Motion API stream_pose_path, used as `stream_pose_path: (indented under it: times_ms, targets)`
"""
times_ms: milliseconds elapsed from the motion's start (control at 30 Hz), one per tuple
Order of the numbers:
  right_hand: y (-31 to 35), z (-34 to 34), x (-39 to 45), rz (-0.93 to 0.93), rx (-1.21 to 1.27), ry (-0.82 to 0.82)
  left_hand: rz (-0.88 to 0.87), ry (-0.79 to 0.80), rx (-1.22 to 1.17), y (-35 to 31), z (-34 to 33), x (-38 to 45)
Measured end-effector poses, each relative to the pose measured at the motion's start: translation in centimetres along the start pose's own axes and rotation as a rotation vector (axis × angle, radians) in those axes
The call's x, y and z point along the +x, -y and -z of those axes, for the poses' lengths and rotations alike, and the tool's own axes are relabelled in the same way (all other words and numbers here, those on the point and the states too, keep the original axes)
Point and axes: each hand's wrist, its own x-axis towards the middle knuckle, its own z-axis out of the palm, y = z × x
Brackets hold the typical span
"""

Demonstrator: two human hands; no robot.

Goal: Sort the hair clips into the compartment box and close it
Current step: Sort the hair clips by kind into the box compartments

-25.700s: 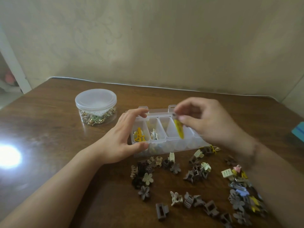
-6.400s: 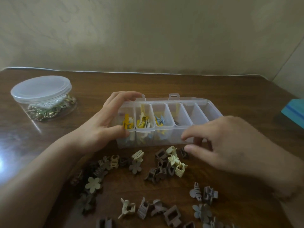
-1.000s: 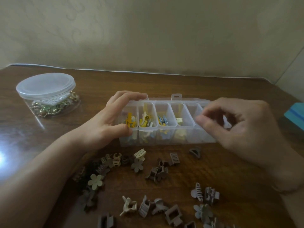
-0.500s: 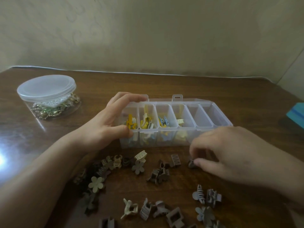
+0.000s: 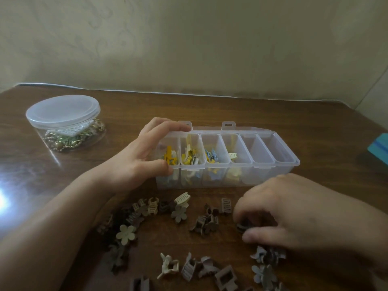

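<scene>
My right hand [image 5: 294,211] is down on the surface [image 5: 210,108] just in front of the compartment box [image 5: 270,177], its fingers [image 5: 258,235] curled and pinching a small dark hair clip [image 5: 241,225] off the wood. My left hand [image 5: 136,162] grips the box's left end, fingers over the far rim and thumb against the near wall, steadying it.

The box stands open, its lid hinged back behind it. Counting from that left end, the first compartment holds yellow clips [image 5: 169,158], the second a yellow and cream mix [image 5: 190,157], the third blue clips [image 5: 211,155], the fourth a single cream clip [image 5: 232,155]; the two compartments at the box's right end look empty.

By my reading the sort is well short of half done. In front of the box a broad scatter of brown, tan and grey clips [image 5: 199,223] lies loose on the surface, among them a tan flower clip [image 5: 125,234] near my left forearm and a square brown one [image 5: 225,277] at the near edge of view. All of those are yet to go in, and the lid is yet to be shut.

Left of the box, well apart, a lidded round jar [image 5: 65,122] holds gold-coloured trinkets.
</scene>
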Motion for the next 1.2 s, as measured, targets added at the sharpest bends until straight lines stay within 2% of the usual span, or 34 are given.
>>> stream_pose_path:
  times_ms: [67,133,167,233,300,367,433,500,633,733,833,933,1033,1100,1200]
  targets:
    - [-0.2,0.1,0.0,0.023,-0.034,-0.002,0.005,0.002,-0.006,0.0,0.0,0.0]
    - [-0.3,0.4,-0.2,0.037,-0.021,-0.084,0.006,-0.002,-0.013,0.0,0.0,0.0]
    - [-0.4,0.5,-0.2,0.033,0.050,-0.169,0.008,-0.005,-0.026,-0.1,0.0,-0.1]
    - [-0.7,0.4,-0.1,0.038,0.220,-0.482,0.014,-0.006,-0.053,-0.1,0.1,-0.1]
    - [-1.2,0.0,0.5,-0.038,0.239,-0.763,0.015,-0.006,-0.064,-0.1,0.1,-0.1]
    - [-1.7,-0.6,1.4,-0.159,0.195,-0.861,0.013,-0.006,-0.065,-0.1,0.2,-0.1]
    - [-2.3,-1.3,1.8,-0.227,0.201,-0.793,0.011,-0.004,-0.064,-0.1,0.2,-0.1]
    - [-2.5,-1.4,1.7,-0.220,0.213,-0.753,0.011,-0.007,-0.064,-0.1,0.1,-0.1]
    - [-2.0,-0.1,0.8,-0.092,0.161,-0.858,0.011,-0.007,-0.055,-0.1,0.1,-0.1]
    - [-0.9,-0.1,0.4,0.056,0.187,-0.640,0.010,-0.007,-0.051,-0.1,0.1,0.0]
    - [-0.3,-1.0,0.7,0.011,0.068,-0.356,0.012,-0.010,-0.051,-0.1,0.1,0.0]
    - [-0.5,-1.8,1.5,0.007,0.011,-0.238,0.014,-0.007,-0.047,-0.1,0.1,0.0]
    - [-0.5,-1.8,1.7,0.005,0.015,-0.254,0.008,-0.006,-0.053,-0.1,0.2,0.0]
    - [-0.6,-1.3,1.4,0.017,0.044,-0.321,0.007,-0.009,-0.057,-0.1,0.3,0.0]
    - [-0.8,-0.5,0.8,0.060,0.230,-0.634,0.005,-0.014,-0.080,-0.1,0.3,-0.1]
